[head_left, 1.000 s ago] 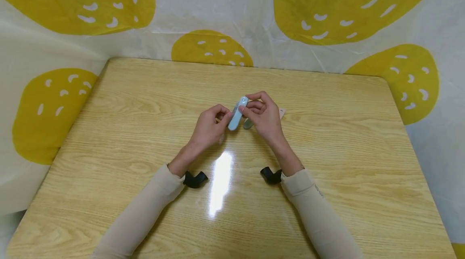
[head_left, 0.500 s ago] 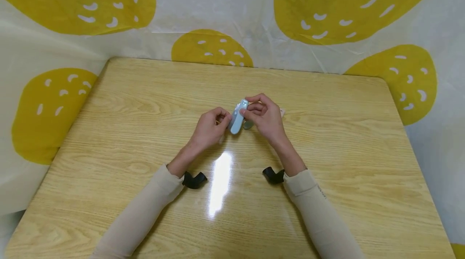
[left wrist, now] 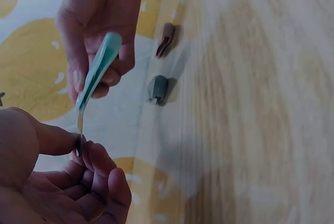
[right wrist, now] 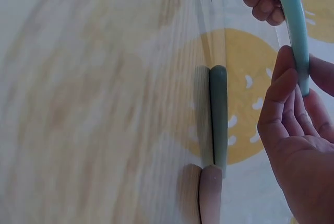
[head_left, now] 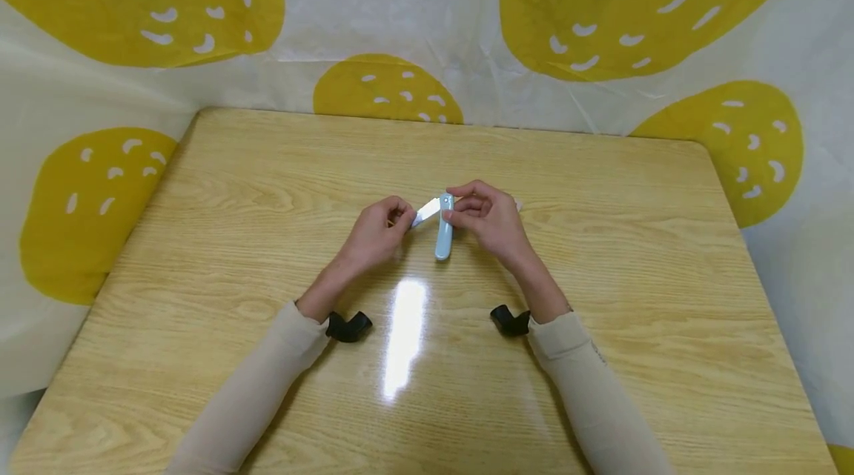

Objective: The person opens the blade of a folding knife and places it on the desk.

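A folding knife with a light blue handle (head_left: 443,241) is held above the table, its shiny blade (head_left: 428,210) swung partly out to the left. My right hand (head_left: 494,223) pinches the handle near its pivot end between thumb and fingers. The blade's outer part is pinched by my left hand (head_left: 375,236), which hides the tip. Seen in the left wrist view, the handle (left wrist: 102,70) shows an open slot along its edge, and my left thumb (left wrist: 55,139) presses the blade against the fingers.
On the table (head_left: 600,386) lie a grey-green handled thing (right wrist: 219,112) and a pinkish-brown one (right wrist: 211,195), both seemingly folded knives. The right hand mostly hides them in the head view. A yellow-patterned sheet (head_left: 400,15) hangs behind the table.
The blade has swung out from the handle, from nearly folded to a wide angle. The handle has turned more upright in view and moved slightly nearer; the hands have spread a little apart.
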`<state>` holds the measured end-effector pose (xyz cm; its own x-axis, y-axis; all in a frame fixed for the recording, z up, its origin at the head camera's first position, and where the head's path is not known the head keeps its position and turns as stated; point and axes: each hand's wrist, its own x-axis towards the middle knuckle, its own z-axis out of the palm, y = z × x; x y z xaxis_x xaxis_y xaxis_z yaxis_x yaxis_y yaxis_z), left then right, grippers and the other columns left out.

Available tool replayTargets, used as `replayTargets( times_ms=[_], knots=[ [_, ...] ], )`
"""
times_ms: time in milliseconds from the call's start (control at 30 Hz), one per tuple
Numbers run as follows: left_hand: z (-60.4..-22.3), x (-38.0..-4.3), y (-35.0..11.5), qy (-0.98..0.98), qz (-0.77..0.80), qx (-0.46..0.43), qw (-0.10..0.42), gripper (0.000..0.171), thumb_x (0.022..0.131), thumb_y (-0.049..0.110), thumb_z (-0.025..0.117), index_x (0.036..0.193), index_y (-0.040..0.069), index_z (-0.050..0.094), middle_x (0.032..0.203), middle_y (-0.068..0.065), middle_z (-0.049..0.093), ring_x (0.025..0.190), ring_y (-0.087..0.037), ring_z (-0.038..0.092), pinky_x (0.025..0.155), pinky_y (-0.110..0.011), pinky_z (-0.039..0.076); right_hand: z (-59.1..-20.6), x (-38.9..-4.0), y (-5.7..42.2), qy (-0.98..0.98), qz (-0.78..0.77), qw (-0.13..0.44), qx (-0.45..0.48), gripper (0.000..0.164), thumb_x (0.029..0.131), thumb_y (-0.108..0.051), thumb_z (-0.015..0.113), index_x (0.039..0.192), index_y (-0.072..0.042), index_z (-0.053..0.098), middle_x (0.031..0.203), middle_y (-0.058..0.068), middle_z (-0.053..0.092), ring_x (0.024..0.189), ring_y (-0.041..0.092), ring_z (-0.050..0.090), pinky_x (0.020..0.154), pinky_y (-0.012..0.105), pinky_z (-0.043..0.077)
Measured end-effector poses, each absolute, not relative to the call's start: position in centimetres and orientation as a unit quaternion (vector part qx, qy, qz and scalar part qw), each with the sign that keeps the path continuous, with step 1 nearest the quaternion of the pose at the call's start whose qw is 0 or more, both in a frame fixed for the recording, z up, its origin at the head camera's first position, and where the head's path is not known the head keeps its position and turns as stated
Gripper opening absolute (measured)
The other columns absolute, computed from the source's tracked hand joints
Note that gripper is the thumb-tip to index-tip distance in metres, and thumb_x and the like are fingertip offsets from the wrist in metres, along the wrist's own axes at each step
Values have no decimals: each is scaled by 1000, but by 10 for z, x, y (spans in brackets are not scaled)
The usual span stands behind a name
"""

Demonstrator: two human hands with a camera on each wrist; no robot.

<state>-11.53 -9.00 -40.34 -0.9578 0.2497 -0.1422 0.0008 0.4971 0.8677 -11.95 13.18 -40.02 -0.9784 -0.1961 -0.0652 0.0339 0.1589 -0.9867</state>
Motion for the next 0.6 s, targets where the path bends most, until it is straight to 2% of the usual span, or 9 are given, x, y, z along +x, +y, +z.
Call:
replayTargets(
  times_ms=[233,433,600],
  knots=[
    [-400,-118,-93,845,519,50,123,26,109,25,54,114,3,68,95,-14,65,81,-19,55,66,-25,44,-401,-120,130,750,-652,90,-66,32,93,0,75,123,2,66,112,26,73,87,8,74,82,20,60],
    [-403,-120,-89,811,580,16,69,25,107,22,59,112,-1,67,95,-15,65,84,-30,61,64,-20,44,-397,-121,125,740,-665,60,-82,37,95,0,73,130,1,63,109,27,72,85,8,74,81,22,61],
    [-404,-122,-86,792,607,-1,64,26,106,22,61,113,-2,68,99,-21,67,86,-33,62,62,-18,43,-394,-119,122,743,-663,48,-78,41,95,-3,73,135,-2,61,102,20,74,85,8,74,79,21,60]
  ],
)
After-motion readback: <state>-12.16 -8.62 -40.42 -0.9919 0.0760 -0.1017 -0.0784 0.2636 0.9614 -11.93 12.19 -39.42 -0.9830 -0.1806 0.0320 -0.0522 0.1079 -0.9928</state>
